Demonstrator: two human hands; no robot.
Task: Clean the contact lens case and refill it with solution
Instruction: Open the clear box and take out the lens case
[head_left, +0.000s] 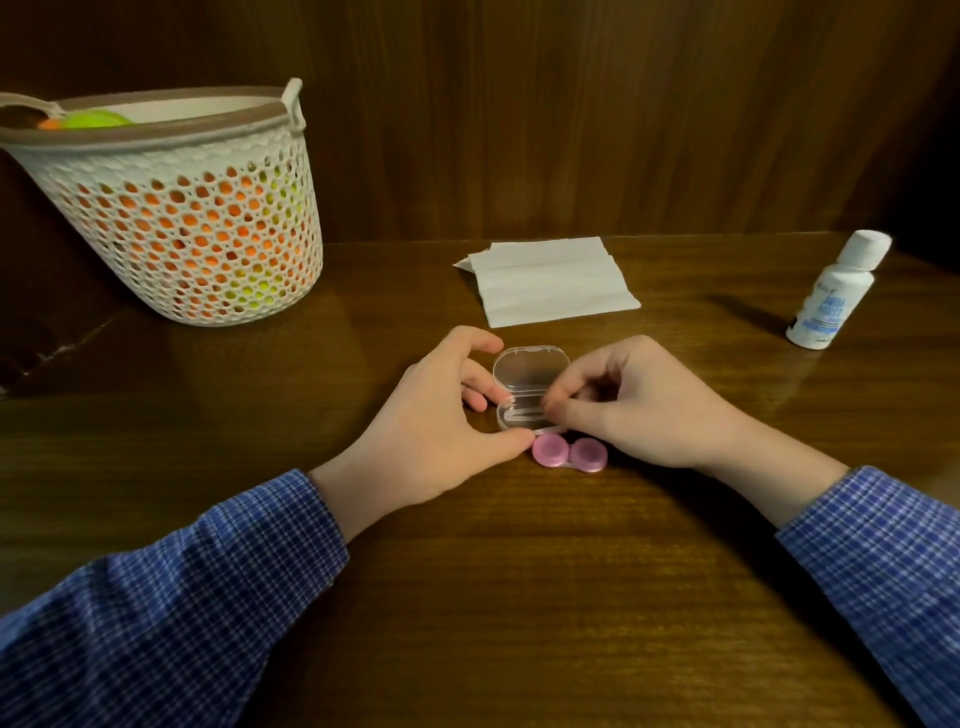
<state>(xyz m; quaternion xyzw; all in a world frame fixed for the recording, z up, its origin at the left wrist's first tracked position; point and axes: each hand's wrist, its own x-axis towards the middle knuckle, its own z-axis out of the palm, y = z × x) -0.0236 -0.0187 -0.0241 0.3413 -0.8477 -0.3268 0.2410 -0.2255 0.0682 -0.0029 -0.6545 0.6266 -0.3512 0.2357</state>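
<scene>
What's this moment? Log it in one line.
hands: left, right on open clear plastic box | pink lens case capped, on table | white solution bottle untouched

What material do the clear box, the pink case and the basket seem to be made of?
Clear box: probably hard glossy plastic, see-through. Pink case: likely plastic with a slight sheen on its round caps. Basket: apparently matte white plastic, moulded with holes.

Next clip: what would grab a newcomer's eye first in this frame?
Both hands, the left hand and right hand, meet at mid-table over an open clear plastic box, with the pink lens case lying closed just in front of it. The white mesh basket glowing orange and green stands far left; folded tissue and a solution bottle sit behind.
</scene>
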